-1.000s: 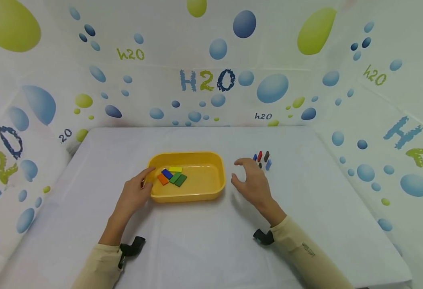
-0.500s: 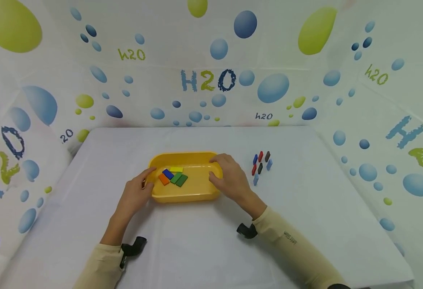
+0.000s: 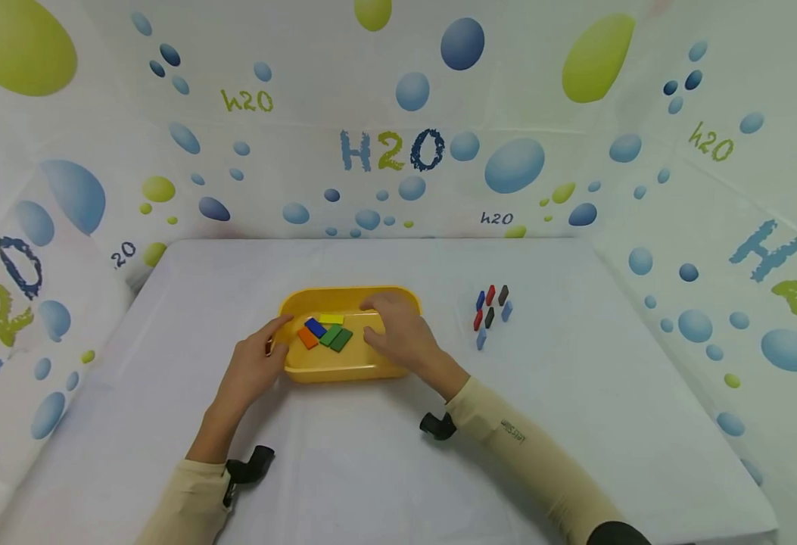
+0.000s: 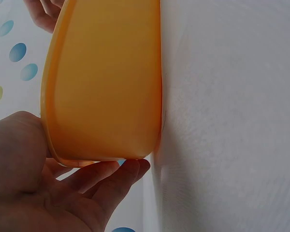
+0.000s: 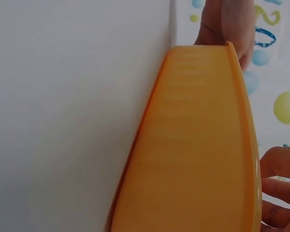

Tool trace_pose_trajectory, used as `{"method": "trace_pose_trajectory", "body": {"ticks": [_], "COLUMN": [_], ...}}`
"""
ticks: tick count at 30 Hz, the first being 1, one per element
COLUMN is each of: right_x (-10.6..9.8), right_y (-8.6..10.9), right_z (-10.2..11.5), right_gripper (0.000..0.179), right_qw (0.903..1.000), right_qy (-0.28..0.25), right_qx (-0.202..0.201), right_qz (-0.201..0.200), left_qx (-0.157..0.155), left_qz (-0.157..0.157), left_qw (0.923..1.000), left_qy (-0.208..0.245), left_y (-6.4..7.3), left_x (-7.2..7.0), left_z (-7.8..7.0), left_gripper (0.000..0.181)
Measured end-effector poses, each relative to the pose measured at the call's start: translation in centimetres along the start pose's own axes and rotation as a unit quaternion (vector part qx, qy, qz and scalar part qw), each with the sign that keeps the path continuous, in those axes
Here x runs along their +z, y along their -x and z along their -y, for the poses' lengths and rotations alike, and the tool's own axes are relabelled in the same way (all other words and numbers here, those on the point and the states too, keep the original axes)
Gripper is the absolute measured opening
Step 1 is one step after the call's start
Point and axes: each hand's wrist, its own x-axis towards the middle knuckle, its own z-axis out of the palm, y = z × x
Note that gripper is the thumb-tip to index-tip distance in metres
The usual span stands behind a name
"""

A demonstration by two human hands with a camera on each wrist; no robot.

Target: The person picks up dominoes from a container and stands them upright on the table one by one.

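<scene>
A yellow plastic tray [image 3: 352, 374] sits on the white-covered table. My left hand [image 3: 253, 365] grips its left end; in the left wrist view the fingers [image 4: 118, 181] lie against the tray's outer wall. Flat in the tray's left half are an orange tile [image 3: 307, 337], a blue tile [image 3: 315, 327], a yellow tile [image 3: 331, 319] and two green tiles [image 3: 340, 341]. My right hand [image 3: 408, 334] is over the tray's right half, thumb and forefinger apart, nothing visible between them. In the right wrist view, its fingers [image 5: 278, 166] are beside the rim.
Right of the tray, several small tiles stand on edge on the table: red [image 3: 490, 294], black [image 3: 503, 294], dark blue [image 3: 481, 300] and light blue [image 3: 482, 338]. A white cloth wall with printed bubbles [image 3: 412, 92] encloses the back and sides.
My right hand has moved left, from near the standing tiles across the tray's right rim to above its inside. The left hand and the tiles in the tray stay in place.
</scene>
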Motion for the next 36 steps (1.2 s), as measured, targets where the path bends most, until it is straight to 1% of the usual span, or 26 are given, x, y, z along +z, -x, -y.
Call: {"method": "trace_pose_trajectory", "body": {"ticks": [3,7,11,14,17,21,24,30,36], "right_x": [0.6,1.2,1.9,2.4,2.8,3.0,3.3,3.8,4.0], "right_y": [-0.6,-1.3,-2.0,-2.5,-2.9,-3.2,-3.3,-3.5,-3.7], "right_z": [0.5,1.2,1.8,2.0,1.8,1.6,1.6,1.8,1.9], "right_gripper": [0.035,0.039,0.04,0.039,0.035,0.031,0.032,0.036,0.037], "right_qw": [0.9997,0.9981,0.9934,0.9901,0.9884,0.9864,0.9838,0.9779,0.9729], "right_qy": [0.007,0.002,-0.001,0.004,0.003,0.004,0.012,0.035,0.058], "right_qx": [-0.005,0.006,0.022,0.025,0.015,-0.009,-0.012,0.012,0.035], "right_qz": [0.022,0.062,0.112,0.138,0.151,0.164,0.179,0.206,0.221], "left_qx": [0.0,0.001,0.0,0.0,-0.001,-0.003,0.0,0.008,0.009], "left_qz": [0.0,0.0,0.0,0.0,0.004,0.006,0.004,0.0,-0.004], "left_qw": [1.0,1.0,1.0,1.0,1.0,1.0,1.0,0.9999,0.9999], "left_qy": [-0.001,0.001,0.0,-0.002,-0.003,-0.003,-0.003,-0.007,-0.009], "left_y": [-0.1,-0.1,-0.1,0.0,-0.1,-0.2,-0.1,-0.1,-0.2], "left_x": [0.1,0.1,0.1,0.1,0.1,0.1,0.1,0.2,0.2], "left_z": [0.1,0.1,0.2,0.3,0.2,0.1,0.1,0.4,0.4], "left_gripper": [0.052,0.052,0.053,0.052,0.052,0.053,0.052,0.052,0.051]}}
